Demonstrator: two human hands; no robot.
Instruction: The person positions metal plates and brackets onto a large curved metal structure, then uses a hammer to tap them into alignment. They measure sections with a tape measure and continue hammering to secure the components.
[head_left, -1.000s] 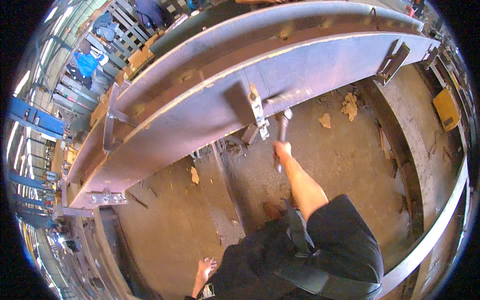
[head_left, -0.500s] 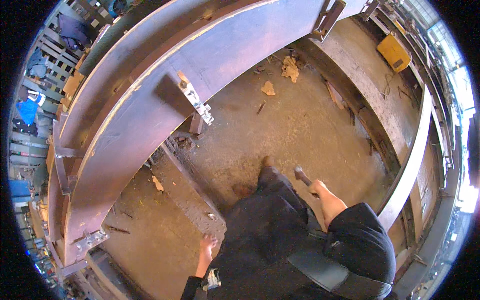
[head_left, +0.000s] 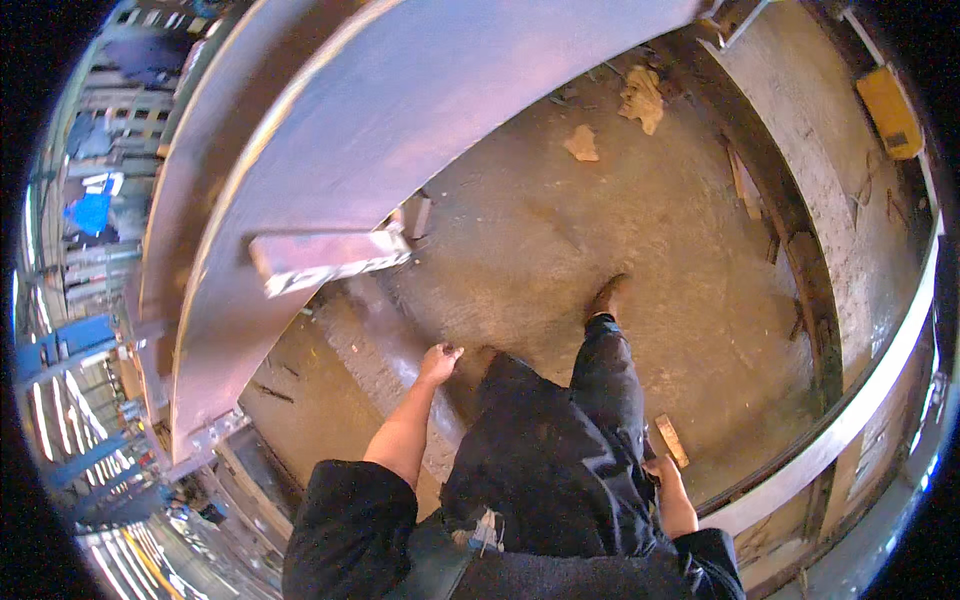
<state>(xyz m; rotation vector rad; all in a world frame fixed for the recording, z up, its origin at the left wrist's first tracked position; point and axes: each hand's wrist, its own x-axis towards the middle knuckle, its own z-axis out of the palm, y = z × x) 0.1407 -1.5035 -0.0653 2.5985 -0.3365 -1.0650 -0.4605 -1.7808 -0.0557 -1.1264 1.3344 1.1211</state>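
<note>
My left hand hangs at my side with its fingers curled and nothing in it, just below a short steel bracket that sticks out from the big curved steel girder. Down by my right hip, my right hand is closed on a hammer, of which only a short tan piece shows beyond the fist. My dark trousers and one brown shoe stand out against the dusty concrete floor.
A second steel beam curves along the right side. Crumpled tan scraps lie on the floor at the back, and a yellow box sits on the far right ledge. Blue racks and stacked steel fill the left edge.
My right hand has come down from the bracket on the girder to my hip with the hammer. My view has turned, and the girder now lies up and left.
</note>
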